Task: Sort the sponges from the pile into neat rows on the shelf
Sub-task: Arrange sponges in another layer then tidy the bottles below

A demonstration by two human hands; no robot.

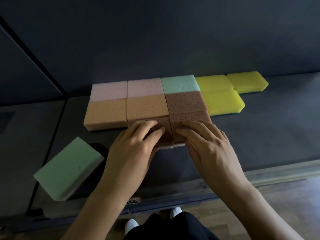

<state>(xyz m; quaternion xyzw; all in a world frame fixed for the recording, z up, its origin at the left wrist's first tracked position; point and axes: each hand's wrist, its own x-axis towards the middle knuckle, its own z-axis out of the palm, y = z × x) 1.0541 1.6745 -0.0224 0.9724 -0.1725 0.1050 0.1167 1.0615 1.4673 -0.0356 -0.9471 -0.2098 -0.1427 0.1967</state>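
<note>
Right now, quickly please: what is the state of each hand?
Left hand: open, fingers pressing on the left brown sponge.
Right hand: open, fingers pressing on the front right brown sponge.

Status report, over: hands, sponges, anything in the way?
Left hand and right hand press flat on two front brown sponges. Rows behind tidy. Green sponge loose, front left, askew. Nothing blocking.

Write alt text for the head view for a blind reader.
A left hand and right hand rest on two brown sponges at the front of a tidy multicoloured sponge grid on a dark shelf. Three yellow sponges adjoin its right; a green sponge lies askew, apart, at left.
</note>
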